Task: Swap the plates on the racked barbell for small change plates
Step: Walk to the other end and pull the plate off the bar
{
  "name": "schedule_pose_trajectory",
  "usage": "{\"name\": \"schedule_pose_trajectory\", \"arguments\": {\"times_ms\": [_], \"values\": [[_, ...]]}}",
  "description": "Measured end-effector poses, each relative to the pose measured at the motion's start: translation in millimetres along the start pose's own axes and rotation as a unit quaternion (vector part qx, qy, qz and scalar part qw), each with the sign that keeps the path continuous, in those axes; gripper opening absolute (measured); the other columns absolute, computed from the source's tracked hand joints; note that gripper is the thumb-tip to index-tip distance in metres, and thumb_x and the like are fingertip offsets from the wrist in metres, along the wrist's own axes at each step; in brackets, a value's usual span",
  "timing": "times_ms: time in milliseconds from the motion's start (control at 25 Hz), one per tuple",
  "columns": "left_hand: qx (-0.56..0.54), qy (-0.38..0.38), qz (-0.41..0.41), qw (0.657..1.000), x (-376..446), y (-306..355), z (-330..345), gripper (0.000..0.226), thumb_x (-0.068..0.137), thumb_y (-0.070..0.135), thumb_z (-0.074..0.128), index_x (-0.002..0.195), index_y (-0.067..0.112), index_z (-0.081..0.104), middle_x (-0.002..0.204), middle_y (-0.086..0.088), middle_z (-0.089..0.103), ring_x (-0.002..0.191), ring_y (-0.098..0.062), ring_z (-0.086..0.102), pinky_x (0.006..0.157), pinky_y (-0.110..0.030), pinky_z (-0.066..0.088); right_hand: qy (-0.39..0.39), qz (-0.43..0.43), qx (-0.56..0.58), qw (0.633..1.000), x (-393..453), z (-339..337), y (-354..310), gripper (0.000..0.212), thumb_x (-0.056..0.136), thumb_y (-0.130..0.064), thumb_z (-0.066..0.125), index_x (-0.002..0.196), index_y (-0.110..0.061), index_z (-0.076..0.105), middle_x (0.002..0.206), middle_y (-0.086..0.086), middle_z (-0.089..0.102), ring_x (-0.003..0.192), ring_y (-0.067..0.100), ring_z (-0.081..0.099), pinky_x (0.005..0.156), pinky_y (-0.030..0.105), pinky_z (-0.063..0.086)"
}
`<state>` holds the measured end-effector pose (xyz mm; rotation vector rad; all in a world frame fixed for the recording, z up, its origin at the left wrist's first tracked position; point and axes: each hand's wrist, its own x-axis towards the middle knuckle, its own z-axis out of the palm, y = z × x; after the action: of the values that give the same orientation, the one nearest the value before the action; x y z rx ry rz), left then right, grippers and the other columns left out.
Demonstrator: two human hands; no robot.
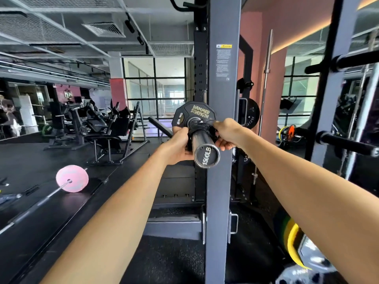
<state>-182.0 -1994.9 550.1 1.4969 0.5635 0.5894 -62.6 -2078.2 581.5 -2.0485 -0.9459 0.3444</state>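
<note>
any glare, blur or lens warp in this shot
Head view: wide-angle warp bows the ceiling beams and stretches both forearms; daylight blows out the windows; a glare streak runs along the barbell sleeve; the plate lettering reads sharp; the far left edge is soft.

Dark rubber floor (pixel 51 160), black-framed windows (pixel 155 87), pink walls (pixel 287 27), mesh ceiling (pixel 51 17).

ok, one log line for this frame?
stage: collar handling | left hand: on collar | right hand: on collar | plate: on sleeve | bar: racked
</note>
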Motion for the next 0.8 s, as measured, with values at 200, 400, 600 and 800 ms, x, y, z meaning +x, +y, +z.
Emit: {"name": "schedule_pose_trajectory", "arguments": {"times_ms": [200, 400, 600, 800], "values": [[-0.025, -0.009, -0.006, 1.000, -58, -2, 5, 0.031, 0.101, 0.028, 0.038, 0.128, 0.014, 0.034, 0.122, -0.024, 0.059, 0.086, -0.037, 0.069, 0.061, -0.046, 0.059, 0.001, -0.003, 0.005, 1.000, -76, -8, -3, 0.047, 0.104, -0.038, 0.026, 0.075, -0.004, 0.042, 0.054, 0.015, 0.057, 0.024, 0.016, 0.045, 0.033, 0.018, 0.034], [-0.030, -0.011, -0.001, 0.999, -106, -3, 12, 0.039, 0.100, 0.035, 0.040, 0.134, 0.015, 0.033, 0.127, -0.021, 0.057, 0.091, -0.040, 0.071, 0.062, -0.046, 0.059, 0.002, -0.010, 0.013, 1.000, -137, -15, -4, 0.045, 0.103, -0.032, 0.023, 0.073, -0.005, 0.041, 0.058, 0.015, 0.055, 0.027, 0.017, 0.043, 0.037, 0.022, 0.032], [-0.023, -0.009, 0.003, 1.000, -140, -6, 21, 0.052, 0.096, 0.050, 0.046, 0.133, 0.013, 0.044, 0.123, -0.017, 0.062, 0.086, -0.034, 0.073, 0.063, -0.043, 0.059, 0.014, -0.028, 0.043, 0.999, -167, -20, 0, 0.039, 0.101, -0.027, 0.026, 0.073, -0.005, 0.040, 0.040, 0.011, 0.053, 0.023, 0.017, 0.041, 0.035, 0.020, 0.029], [-0.013, -0.064, -0.008, 0.998, -171, -14, 35, 0.060, 0.097, 0.061, 0.037, 0.125, 0.014, 0.061, 0.111, -0.014, 0.071, 0.078, -0.031, 0.073, 0.068, -0.040, 0.061, 0.033, -0.045, 0.051, 0.997, -182, -29, 17, 0.035, 0.098, -0.025, 0.033, 0.072, -0.004, 0.044, 0.047, 0.014, 0.053, 0.029, 0.020, 0.040, 0.038, 0.020, 0.030]]}}
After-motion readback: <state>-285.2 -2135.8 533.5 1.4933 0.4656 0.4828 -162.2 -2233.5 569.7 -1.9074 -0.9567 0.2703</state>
